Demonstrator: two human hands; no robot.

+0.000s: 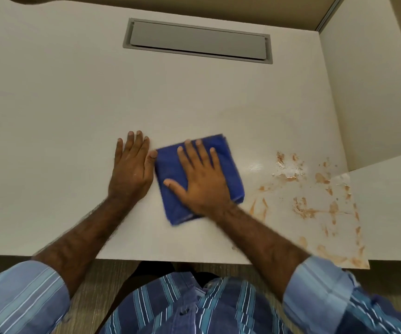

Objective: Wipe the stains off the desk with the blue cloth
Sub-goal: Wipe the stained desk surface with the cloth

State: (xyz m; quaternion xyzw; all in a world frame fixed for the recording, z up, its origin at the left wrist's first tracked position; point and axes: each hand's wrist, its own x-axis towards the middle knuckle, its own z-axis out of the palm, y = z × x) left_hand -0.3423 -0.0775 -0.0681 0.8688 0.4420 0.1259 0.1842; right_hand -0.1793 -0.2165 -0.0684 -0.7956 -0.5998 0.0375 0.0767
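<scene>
A folded blue cloth (pixel 170 169) lies flat on the white desk (pixel 74 104) near its front middle. My right hand (pixel 201 179) presses down on the cloth, palm flat and fingers spread. My left hand (pixel 131 169) rests flat on the bare desk just left of the cloth, its thumb touching the cloth's edge. Orange-brown stains (pixel 315 201) are smeared over the desk's front right corner, to the right of the cloth, with a wet shiny patch among them.
A grey cable hatch (pixel 197 41) is set into the desk at the back. A white partition wall (pixel 368 92) closes the right side. The desk's front edge runs just below my forearms, with striped shirt sleeves beneath it.
</scene>
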